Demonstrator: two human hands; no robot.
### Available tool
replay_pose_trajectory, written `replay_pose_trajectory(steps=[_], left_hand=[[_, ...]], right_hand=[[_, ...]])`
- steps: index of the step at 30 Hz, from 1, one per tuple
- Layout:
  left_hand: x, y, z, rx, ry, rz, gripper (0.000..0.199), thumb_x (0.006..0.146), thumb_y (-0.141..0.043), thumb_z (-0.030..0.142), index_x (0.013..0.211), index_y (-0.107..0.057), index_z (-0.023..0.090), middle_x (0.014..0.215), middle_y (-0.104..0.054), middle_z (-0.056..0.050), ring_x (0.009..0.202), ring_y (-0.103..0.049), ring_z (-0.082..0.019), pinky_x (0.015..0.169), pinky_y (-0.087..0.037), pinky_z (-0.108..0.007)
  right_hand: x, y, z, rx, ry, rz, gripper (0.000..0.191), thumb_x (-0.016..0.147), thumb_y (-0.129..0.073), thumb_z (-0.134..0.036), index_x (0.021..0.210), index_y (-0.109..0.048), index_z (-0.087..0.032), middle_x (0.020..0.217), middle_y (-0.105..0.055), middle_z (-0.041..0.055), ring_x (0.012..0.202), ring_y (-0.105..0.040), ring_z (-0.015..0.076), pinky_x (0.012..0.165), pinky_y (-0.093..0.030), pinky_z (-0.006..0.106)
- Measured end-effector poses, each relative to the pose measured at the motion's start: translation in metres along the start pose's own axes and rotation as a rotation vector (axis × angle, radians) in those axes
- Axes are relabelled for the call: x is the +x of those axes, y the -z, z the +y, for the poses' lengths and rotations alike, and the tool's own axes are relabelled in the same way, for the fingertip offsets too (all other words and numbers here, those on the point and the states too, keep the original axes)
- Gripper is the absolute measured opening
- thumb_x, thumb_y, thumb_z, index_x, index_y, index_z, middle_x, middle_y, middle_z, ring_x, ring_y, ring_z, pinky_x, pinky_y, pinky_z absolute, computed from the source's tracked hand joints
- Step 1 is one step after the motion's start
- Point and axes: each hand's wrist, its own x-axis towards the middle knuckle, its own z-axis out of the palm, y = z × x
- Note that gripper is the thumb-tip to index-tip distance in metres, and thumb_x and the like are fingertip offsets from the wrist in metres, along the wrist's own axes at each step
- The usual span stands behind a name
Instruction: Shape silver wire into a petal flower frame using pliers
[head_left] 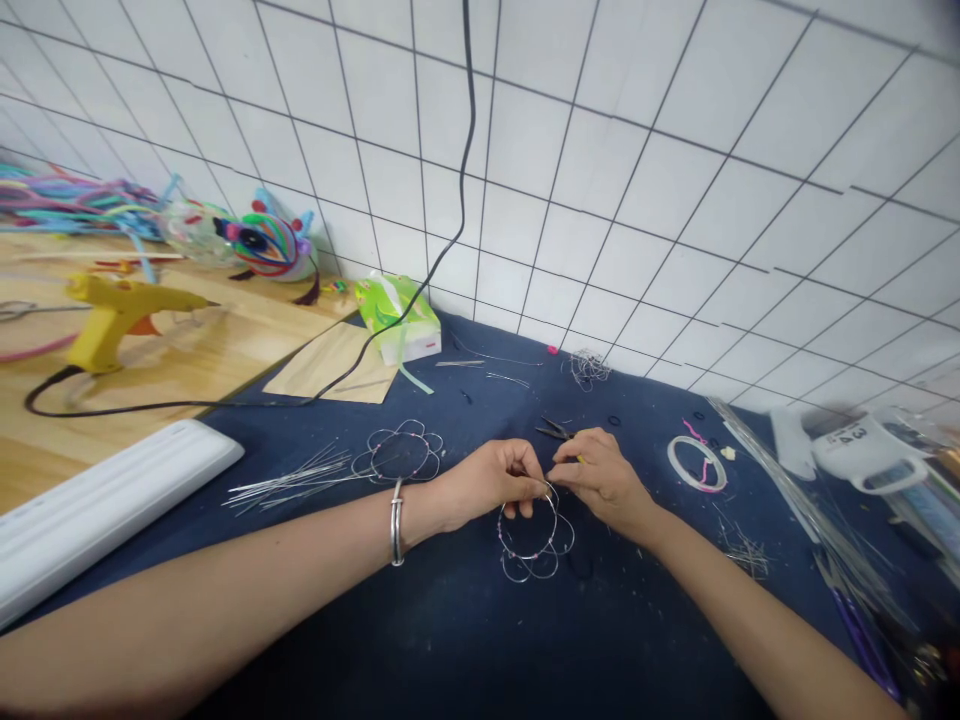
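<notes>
A flower-shaped wire ring (528, 555), with small pink beads on it, hangs between both hands at the front middle. My left hand (506, 478) pinches its top edge between thumb and forefinger. On the other side of that same spot, my right hand (600, 475) is closed with its fingertips on the wire. Dark-tipped pliers (555, 430) stick out beyond my right hand; whether the hand touches their handle cannot be made out. Left of my left hand, a second beaded wire flower (405, 452) lies flat on the dark blue mat (330, 640), beside a bundle of straight wires (289, 482).
At the left are a yellow glue gun (109, 315) with a black cable (469, 130) and a white bar (120, 500). A tissue pack (401, 315) and tangled wire (589, 370) lie at the back. A tape roll (673, 463) and purple-handled scissors (862, 635) are right.
</notes>
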Motion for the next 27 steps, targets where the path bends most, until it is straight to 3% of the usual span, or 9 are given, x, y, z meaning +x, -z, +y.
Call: replay_pose_trajectory(steps=[3,6,10,12,18,27], left_hand=[[0.0,0.0,0.001,-0.005,0.002,0.028,0.015,0.07,-0.062,0.025,0.075,-0.052,0.015,0.06,-0.055,0.002,0.051,-0.052,-0.008,0.046,-0.038,-0.02],[0.001,0.0,0.001,-0.035,0.004,0.086,0.016,0.07,-0.063,0.026,0.073,-0.051,0.016,0.058,-0.055,0.003,0.05,-0.05,-0.007,0.047,-0.038,-0.021],[0.003,0.001,-0.001,-0.098,0.015,0.166,0.018,0.069,-0.064,0.027,0.074,-0.051,0.016,0.058,-0.055,0.002,0.051,-0.049,-0.007,0.048,-0.037,-0.021],[0.003,0.001,-0.002,-0.12,0.015,0.183,0.018,0.069,-0.064,0.027,0.074,-0.051,0.016,0.058,-0.055,0.002,0.052,-0.05,-0.008,0.049,-0.038,-0.021],[0.002,-0.001,0.001,-0.144,-0.019,0.224,0.017,0.07,-0.062,0.025,0.079,-0.05,0.016,0.062,-0.054,0.002,0.053,-0.05,-0.007,0.048,-0.036,-0.02],[0.002,0.0,0.0,-0.188,-0.044,0.239,0.021,0.071,-0.063,0.027,0.084,-0.05,0.017,0.066,-0.054,0.002,0.057,-0.054,-0.009,0.049,-0.038,-0.02]], right_hand=[[0.002,-0.001,0.002,-0.033,-0.016,0.026,0.019,0.084,-0.049,-0.024,0.097,-0.063,-0.028,0.101,-0.059,0.0031,0.098,-0.047,0.0188,0.087,-0.035,0.039],[-0.005,0.004,0.006,-0.103,-0.129,0.08,0.032,0.083,-0.05,-0.028,0.115,-0.052,-0.025,0.112,-0.056,0.0069,0.105,-0.045,0.0221,0.091,-0.034,0.043],[-0.037,0.017,0.017,-0.226,-0.378,0.132,0.031,0.084,-0.045,-0.03,0.114,-0.052,-0.023,0.106,-0.058,0.0084,0.101,-0.05,0.024,0.087,-0.039,0.043],[-0.056,0.021,0.021,-0.288,-0.456,0.1,0.032,0.084,-0.045,-0.033,0.112,-0.052,-0.021,0.105,-0.059,0.0092,0.099,-0.051,0.025,0.086,-0.041,0.043],[-0.077,0.014,0.026,-0.37,-0.46,-0.059,0.041,0.083,-0.045,-0.04,0.117,-0.049,-0.019,0.113,-0.055,0.0122,0.106,-0.049,0.0268,0.088,-0.04,0.044],[-0.044,0.014,0.036,-0.436,-0.408,-0.101,0.037,0.086,-0.042,-0.035,0.117,-0.05,-0.017,0.111,-0.057,0.0111,0.104,-0.048,0.0238,0.089,-0.037,0.04]])
